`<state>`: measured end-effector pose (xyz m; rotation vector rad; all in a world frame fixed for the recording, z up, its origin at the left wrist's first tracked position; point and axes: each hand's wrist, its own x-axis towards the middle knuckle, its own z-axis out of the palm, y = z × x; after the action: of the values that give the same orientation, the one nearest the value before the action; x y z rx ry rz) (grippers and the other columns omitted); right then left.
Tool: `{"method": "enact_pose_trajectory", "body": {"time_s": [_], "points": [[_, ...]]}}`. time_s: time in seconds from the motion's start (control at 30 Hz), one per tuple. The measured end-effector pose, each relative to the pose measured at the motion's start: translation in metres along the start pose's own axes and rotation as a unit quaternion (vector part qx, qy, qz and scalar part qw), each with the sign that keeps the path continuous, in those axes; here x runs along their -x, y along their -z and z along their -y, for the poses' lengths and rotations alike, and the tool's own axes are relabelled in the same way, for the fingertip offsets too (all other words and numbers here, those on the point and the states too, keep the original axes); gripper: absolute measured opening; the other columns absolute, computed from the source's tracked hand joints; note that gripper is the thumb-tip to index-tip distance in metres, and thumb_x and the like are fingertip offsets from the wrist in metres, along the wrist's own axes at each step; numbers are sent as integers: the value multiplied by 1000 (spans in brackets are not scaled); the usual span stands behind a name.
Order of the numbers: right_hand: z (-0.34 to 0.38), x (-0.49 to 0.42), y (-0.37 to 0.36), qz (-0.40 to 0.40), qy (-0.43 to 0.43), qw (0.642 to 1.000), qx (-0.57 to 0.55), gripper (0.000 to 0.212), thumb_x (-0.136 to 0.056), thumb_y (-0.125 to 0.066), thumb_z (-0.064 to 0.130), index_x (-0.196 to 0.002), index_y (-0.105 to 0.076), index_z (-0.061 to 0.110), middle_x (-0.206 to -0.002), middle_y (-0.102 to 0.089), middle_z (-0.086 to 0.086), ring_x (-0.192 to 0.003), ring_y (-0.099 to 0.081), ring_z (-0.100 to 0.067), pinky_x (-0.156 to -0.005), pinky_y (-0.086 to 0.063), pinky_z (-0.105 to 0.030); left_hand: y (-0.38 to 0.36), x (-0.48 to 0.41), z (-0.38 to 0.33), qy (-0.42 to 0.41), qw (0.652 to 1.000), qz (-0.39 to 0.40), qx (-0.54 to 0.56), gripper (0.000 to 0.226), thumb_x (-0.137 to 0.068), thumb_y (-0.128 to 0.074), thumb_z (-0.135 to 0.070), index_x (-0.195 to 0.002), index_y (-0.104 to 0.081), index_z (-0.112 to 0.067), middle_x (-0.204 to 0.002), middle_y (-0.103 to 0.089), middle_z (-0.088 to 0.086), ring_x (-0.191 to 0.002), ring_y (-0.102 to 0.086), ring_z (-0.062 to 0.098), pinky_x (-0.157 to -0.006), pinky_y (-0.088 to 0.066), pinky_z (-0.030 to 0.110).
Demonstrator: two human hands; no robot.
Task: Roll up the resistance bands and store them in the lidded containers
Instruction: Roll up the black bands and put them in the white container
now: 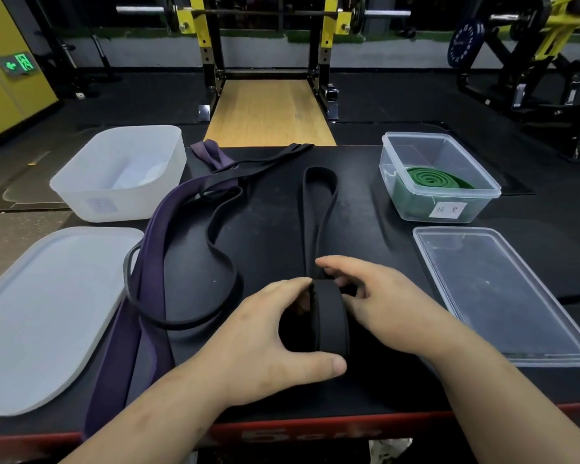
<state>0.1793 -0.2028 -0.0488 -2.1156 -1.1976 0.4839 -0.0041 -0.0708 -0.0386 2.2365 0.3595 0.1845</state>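
A wide black resistance band (pixel 318 209) lies lengthwise on the black bench, its near end wound into a thick roll (pixel 329 316). My left hand (pixel 268 343) grips the roll from the left, thumb under it. My right hand (pixel 382 296) holds it from the right, fingers curled over the top. A purple band (pixel 148 296) and a thin black band (pixel 221 236) sprawl to the left. A clear container (pixel 416 195) at the back right holds a rolled green band (pixel 432 178). A frosted white container (pixel 91 189) stands at the back left.
A clear lid (pixel 503 296) lies on the right, a frosted white lid (pixel 47 316) on the left. The bench's red front edge (pixel 298 433) is near me. Beyond are a squat rack (pixel 268 45) and a wooden platform (pixel 268 112).
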Motion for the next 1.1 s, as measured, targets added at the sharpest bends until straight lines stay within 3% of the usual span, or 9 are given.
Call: {"method": "enact_pose_trajectory", "body": {"time_s": [0.13,0.3,0.43,0.57,0.63,0.7,0.8,0.97,1.1], "points": [[-2,2,2,-18,-5,999,30,49,-90,-77,26,-132,-61,45,-115,-60,19,-99,-59,6,-83,-43,-14,-1,3,-3,-2,1000,-5,-5,79,-60,-85,-61,-126,-42,-66,-129,-44,-45,-124,-42,-20,-96,-38,4],[3,7,-9,-9,73,997,8,53,-88,-72,5,-134,-64,31,-118,-59,20,-102,-58,4,-86,-45,-12,-5,4,2,-24,999,-10,-22,93,-55,-81,-68,-138,-41,-57,-136,-44,-40,-132,-41,-11,-107,-39,17],[1,9,-7,-24,48,997,46,53,-90,-75,20,-139,-59,34,-116,-56,19,-98,-55,5,-85,-40,-6,-5,6,1,-25,999,-6,-33,100,-53,-80,-69,-143,-40,-52,-135,-42,-40,-132,-38,-14,-107,-37,14],[3,10,-10,-11,52,999,0,54,-91,-73,10,-136,-61,38,-116,-58,20,-104,-57,1,-92,-46,-17,-2,7,-4,-25,999,4,-39,87,-53,-80,-68,-127,-35,-68,-132,-36,-48,-129,-36,-17,-100,-33,4],[5,12,-10,-13,52,997,-51,55,-90,-72,3,-132,-64,37,-116,-61,20,-104,-59,3,-89,-46,-15,-3,10,-5,-30,998,1,-54,89,-53,-80,-68,-129,-35,-66,-131,-33,-49,-130,-35,-17,-98,-32,2],[6,12,-12,-13,77,996,-31,52,-90,-71,2,-131,-66,35,-120,-60,22,-112,-58,3,-92,-44,-13,-3,10,-4,-33,998,-6,-62,93,-54,-82,-66,-134,-35,-64,-131,-36,-46,-130,-38,-13,-100,-34,6],[5,11,-11,1,86,996,25,47,-92,-70,9,-131,-65,37,-127,-58,24,-123,-55,3,-104,-45,-20,-1,8,-8,-16,999,-1,-39,82,-59,-81,-65,-118,-28,-84,-129,-38,-50,-127,-35,-18,-101,-32,8],[10,36,21,120,16,991,-60,82,-85,-77,18,-143,-41,63,-135,-57,32,-129,-53,8,-112,-43,-26,-1,2,-9,4,1000,-14,-18,64,-62,-70,-74,-117,-40,-78,-123,-54,-35,-122,-45,-11,-107,-39,25],[24,46,26,178,-3,983,-34,107,-72,-90,42,-143,-18,76,-137,-44,47,-129,-40,22,-108,-37,-12,3,-1,-8,12,1000,-7,3,62,-66,-69,-72,-124,-48,-67,-124,-53,-35,-121,-48,-11,-102,-44,25]]}}
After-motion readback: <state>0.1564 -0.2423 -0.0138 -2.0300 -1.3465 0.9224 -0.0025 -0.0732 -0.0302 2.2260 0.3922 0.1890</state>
